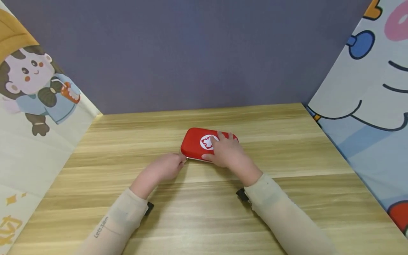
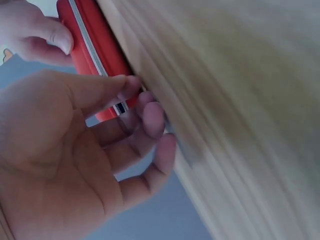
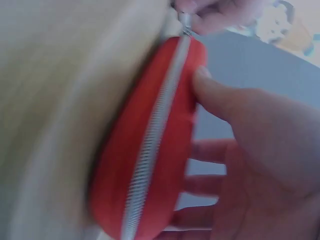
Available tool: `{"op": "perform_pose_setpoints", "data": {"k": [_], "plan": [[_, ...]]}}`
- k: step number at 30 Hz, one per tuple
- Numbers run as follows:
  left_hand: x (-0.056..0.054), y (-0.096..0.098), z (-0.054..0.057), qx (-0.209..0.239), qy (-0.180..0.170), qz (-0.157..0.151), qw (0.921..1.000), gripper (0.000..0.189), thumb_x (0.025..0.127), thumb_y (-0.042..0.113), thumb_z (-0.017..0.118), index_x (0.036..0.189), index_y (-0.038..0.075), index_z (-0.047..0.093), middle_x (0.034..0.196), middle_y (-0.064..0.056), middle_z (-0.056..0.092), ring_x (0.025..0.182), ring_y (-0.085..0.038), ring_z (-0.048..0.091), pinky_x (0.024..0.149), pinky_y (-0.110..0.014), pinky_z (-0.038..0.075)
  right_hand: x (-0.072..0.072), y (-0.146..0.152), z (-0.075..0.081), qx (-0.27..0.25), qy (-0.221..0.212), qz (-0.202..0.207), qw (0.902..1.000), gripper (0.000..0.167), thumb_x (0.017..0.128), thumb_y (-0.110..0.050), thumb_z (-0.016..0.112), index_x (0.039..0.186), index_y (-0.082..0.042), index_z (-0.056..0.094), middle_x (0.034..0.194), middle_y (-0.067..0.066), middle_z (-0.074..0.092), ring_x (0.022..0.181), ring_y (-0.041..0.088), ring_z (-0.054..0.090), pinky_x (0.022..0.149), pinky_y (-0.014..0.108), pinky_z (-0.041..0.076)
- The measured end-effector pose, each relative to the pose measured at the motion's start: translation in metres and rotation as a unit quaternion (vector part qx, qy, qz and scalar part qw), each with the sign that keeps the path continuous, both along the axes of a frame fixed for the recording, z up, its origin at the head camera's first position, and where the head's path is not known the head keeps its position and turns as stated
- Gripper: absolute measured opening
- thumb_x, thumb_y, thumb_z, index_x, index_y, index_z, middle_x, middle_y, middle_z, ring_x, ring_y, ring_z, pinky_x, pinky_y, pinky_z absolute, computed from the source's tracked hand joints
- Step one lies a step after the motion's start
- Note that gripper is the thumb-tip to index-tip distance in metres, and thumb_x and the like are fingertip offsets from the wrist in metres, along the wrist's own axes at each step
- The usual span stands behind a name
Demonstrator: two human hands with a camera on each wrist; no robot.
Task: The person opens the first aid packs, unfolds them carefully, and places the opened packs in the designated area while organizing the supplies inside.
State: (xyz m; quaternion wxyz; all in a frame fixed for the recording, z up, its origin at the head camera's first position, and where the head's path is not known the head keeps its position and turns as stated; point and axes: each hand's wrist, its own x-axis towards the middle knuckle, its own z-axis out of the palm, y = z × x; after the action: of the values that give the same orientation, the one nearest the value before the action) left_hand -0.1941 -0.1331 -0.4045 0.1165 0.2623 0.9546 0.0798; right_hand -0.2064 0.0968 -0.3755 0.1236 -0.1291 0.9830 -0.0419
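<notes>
A red zippered case [image 1: 192, 140] with a white round emblem [image 1: 205, 142] on its lid lies flat on the wooden table. At its near left corner my left hand [image 1: 164, 168] pinches the metal zipper pull [image 3: 185, 21] between thumb and finger. My right hand [image 1: 227, 153] rests spread over the right part of the lid, covering some of the emblem. Its thumb [image 3: 212, 92] lies along the near upper edge, above the zipper. In the right wrist view the pale zipper [image 3: 150, 135] runs closed along the side.
The wood-grain table [image 1: 197, 219] meets a grey-blue panel [image 1: 197, 56] at the back. Cartoon-printed panels stand at the left [image 1: 57, 148] and right [image 1: 347, 99]. A dark wrist device [image 1: 243, 195] shows under the right sleeve.
</notes>
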Motion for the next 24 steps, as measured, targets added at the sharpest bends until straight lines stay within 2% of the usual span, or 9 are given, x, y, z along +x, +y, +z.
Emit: {"op": "perform_pose_setpoints", "data": {"k": [4,8,11,15,18,24], "plan": [[-0.001,0.0,0.004,-0.012,-0.017,0.007,0.9998,0.026,0.106,0.007,0.054,0.08,0.014,0.055,0.07,-0.001,0.049,0.073,-0.021,0.052,0.07,-0.034,0.046,0.002,0.0,0.008,0.005,-0.03,0.013,0.9995,0.084,0.102,-0.058,0.062,0.167,-0.012,0.036,0.175,0.023,0.028,0.161,0.046,0.028,0.135,0.06,0.022],[-0.004,0.0,0.007,-0.001,-0.035,0.017,0.9993,0.03,0.105,0.005,0.054,0.076,0.014,0.052,0.069,0.001,0.043,0.07,-0.019,0.047,0.067,-0.031,0.041,0.008,0.003,0.018,0.018,-0.053,0.007,0.9984,0.086,0.101,-0.055,0.066,0.168,-0.012,0.035,0.174,0.024,0.03,0.158,0.048,0.033,0.132,0.059,0.03],[-0.009,-0.001,0.007,0.018,-0.044,0.009,0.9988,0.031,0.104,0.005,0.054,0.075,0.013,0.051,0.068,0.001,0.04,0.07,-0.018,0.045,0.068,-0.03,0.04,0.015,0.009,0.027,0.027,-0.062,0.007,0.9977,0.085,0.095,-0.048,0.076,0.165,-0.013,0.041,0.171,0.023,0.036,0.152,0.049,0.042,0.124,0.061,0.042],[-0.013,-0.006,0.006,0.038,-0.057,-0.006,0.9976,0.029,0.105,0.006,0.055,0.077,0.013,0.055,0.068,0.002,0.04,0.071,-0.018,0.046,0.071,-0.03,0.042,0.02,0.017,0.035,0.032,-0.071,0.018,0.9968,0.084,0.086,-0.037,0.087,0.159,-0.017,0.051,0.164,0.021,0.045,0.141,0.046,0.05,0.111,0.06,0.052],[-0.013,-0.008,0.005,0.041,-0.071,-0.006,0.9966,0.028,0.106,0.008,0.055,0.078,0.014,0.057,0.069,0.002,0.041,0.072,-0.017,0.047,0.072,-0.031,0.043,0.022,0.02,0.035,0.033,-0.073,0.026,0.9964,0.083,0.083,-0.035,0.09,0.157,-0.021,0.054,0.159,0.019,0.047,0.137,0.045,0.048,0.105,0.058,0.055],[-0.011,-0.009,0.008,0.05,-0.084,-0.006,0.9951,0.03,0.106,0.009,0.054,0.076,0.015,0.052,0.07,0.003,0.039,0.071,-0.016,0.044,0.072,-0.029,0.041,0.016,0.03,0.028,0.016,-0.058,0.069,0.9958,0.082,0.081,-0.04,0.092,0.154,-0.022,0.059,0.155,0.019,0.047,0.142,0.047,0.044,0.104,0.057,0.057]]}}
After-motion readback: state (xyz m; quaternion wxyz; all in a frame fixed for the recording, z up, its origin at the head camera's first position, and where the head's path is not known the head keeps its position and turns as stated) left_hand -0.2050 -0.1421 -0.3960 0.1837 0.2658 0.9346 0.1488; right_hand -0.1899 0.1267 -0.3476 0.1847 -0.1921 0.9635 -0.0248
